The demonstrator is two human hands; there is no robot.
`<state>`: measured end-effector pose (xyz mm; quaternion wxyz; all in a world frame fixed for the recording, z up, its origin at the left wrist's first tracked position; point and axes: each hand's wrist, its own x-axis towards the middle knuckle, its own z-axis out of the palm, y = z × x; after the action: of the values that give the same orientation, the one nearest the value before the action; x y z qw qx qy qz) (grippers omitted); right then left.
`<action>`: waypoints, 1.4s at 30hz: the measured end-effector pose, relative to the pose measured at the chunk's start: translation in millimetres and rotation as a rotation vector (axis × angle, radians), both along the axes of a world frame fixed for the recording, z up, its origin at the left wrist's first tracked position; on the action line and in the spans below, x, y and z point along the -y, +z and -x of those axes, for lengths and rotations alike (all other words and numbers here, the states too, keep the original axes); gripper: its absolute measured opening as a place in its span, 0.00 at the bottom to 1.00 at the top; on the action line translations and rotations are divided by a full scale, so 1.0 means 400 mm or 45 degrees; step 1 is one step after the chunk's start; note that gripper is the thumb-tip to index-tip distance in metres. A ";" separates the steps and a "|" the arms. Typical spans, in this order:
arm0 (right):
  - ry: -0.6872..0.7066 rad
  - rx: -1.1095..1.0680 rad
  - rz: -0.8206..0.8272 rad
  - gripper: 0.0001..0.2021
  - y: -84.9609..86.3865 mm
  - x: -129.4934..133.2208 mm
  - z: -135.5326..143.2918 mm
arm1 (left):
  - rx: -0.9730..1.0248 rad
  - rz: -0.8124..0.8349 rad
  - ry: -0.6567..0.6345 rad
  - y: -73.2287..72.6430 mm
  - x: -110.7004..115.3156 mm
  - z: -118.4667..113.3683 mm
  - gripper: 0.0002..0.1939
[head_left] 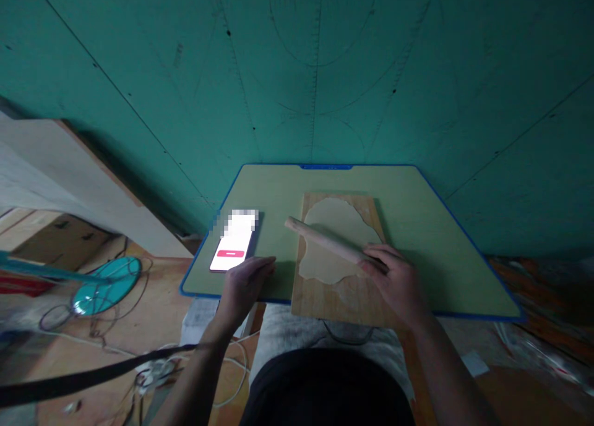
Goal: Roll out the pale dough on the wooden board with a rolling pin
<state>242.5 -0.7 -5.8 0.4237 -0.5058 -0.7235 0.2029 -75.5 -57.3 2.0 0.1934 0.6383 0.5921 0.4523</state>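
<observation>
My right hand (394,277) is closed around the near right end of a wooden rolling pin (327,240). The pin lies slantwise across a flat, uneven sheet of dough (341,216), its far left end reaching past the board's edge. Beneath the dough is a wooden cutting board (309,302). My left hand (250,277) holds nothing; its fingers stretch toward the right over the table's front edge, just below a phone (231,253). The phone lies flat with its screen lit white and a red button showing. My left fingertips are partly hidden by the angle.
The small table (445,277) has a pale green top and blue rim, against a green wall (320,73). A pale slanted panel (93,172) stands at left. Cables, a turquoise round base (109,284) and a cardboard box (60,243) are on the floor.
</observation>
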 end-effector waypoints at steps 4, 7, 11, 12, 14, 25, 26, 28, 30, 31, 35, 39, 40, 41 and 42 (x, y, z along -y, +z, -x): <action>-0.001 -0.025 0.010 0.16 0.001 0.001 0.001 | -0.012 -0.034 0.012 -0.006 -0.005 0.000 0.09; -0.007 -0.031 0.021 0.16 0.003 0.001 0.003 | -0.013 -0.064 0.012 -0.007 -0.006 -0.001 0.09; -0.009 -0.037 0.024 0.16 0.005 0.001 0.005 | -0.004 -0.093 0.014 -0.007 -0.006 -0.001 0.08; -0.010 -0.039 0.026 0.16 0.005 0.001 0.006 | -0.003 -0.100 0.014 -0.006 -0.006 -0.001 0.08; -0.013 -0.039 0.031 0.16 0.005 0.001 0.006 | -0.006 -0.108 0.007 -0.003 -0.005 -0.001 0.07; -0.020 -0.080 0.058 0.16 0.010 0.004 0.008 | -0.023 -0.120 -0.053 0.008 0.000 -0.006 0.08; -0.016 -0.078 0.057 0.16 0.009 0.004 0.008 | -0.027 -0.118 -0.058 0.007 0.000 -0.005 0.08; -0.011 -0.067 0.058 0.16 0.006 0.004 0.007 | -0.038 -0.100 -0.069 0.005 0.001 -0.003 0.08; -0.011 -0.054 0.065 0.15 0.005 0.004 0.007 | -0.049 -0.082 -0.081 0.004 0.003 -0.001 0.08; -0.011 -0.052 0.066 0.15 0.005 0.003 0.007 | -0.052 -0.081 -0.087 0.004 0.003 -0.001 0.08; 0.000 -0.070 0.050 0.16 0.006 0.003 0.005 | -0.058 -0.104 -0.113 0.006 0.002 -0.004 0.09; -0.015 -0.060 0.050 0.17 0.004 0.002 0.001 | -0.052 -0.123 -0.057 0.002 -0.002 -0.009 0.08; -0.020 -0.053 0.050 0.17 0.003 0.002 -0.001 | -0.050 -0.125 -0.042 0.000 -0.003 -0.010 0.08; -0.024 -0.045 0.049 0.17 0.002 0.002 -0.002 | -0.046 -0.125 -0.032 -0.001 -0.003 -0.011 0.08; -0.027 -0.036 0.049 0.17 0.001 0.001 -0.002 | -0.043 -0.123 -0.024 -0.002 -0.004 -0.012 0.09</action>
<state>243.4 -1.1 -5.3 0.4263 -0.5184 -0.7081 0.2194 -70.8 -55.9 1.1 0.1565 0.6599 0.5667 0.4679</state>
